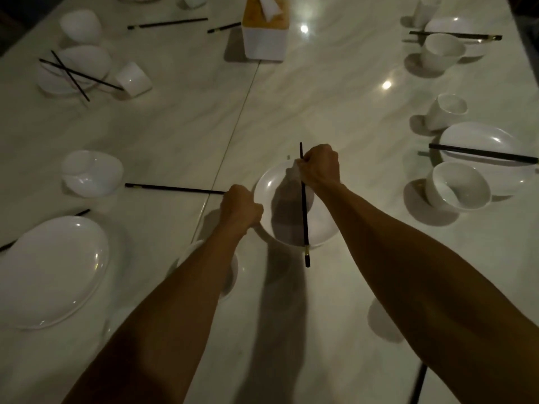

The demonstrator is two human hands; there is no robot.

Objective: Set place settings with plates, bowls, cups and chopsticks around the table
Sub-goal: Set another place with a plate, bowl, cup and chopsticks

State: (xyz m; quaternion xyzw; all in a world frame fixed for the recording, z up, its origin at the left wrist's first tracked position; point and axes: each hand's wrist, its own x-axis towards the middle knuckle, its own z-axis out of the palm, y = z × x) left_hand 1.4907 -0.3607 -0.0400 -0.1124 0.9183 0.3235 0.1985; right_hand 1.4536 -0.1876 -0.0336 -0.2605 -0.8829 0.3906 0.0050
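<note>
A white plate (pixel 269 185) lies in the middle of the table in front of me. My left hand (pixel 240 209) grips its left rim with curled fingers. My right hand (pixel 319 167) is over the plate's far edge and pinches black chopsticks (pixel 304 217) that run lengthwise across the plate, their gold-banded end past the near rim. Another black chopstick (pixel 175 188) lies on the table and ends at my left hand; I cannot tell whether the hand touches it. A white bowl (pixel 230 275) is partly hidden under my left forearm.
On the left are a large plate (pixel 55 269), a bowl (pixel 92 173), and a messy setting with crossed chopsticks (pixel 73 72) and a tipped cup (pixel 132 78). On the right stand a plate (pixel 481 141), a bowl (pixel 458 188) and a cup (pixel 446 110). A tissue box (pixel 265 39) sits at the far centre.
</note>
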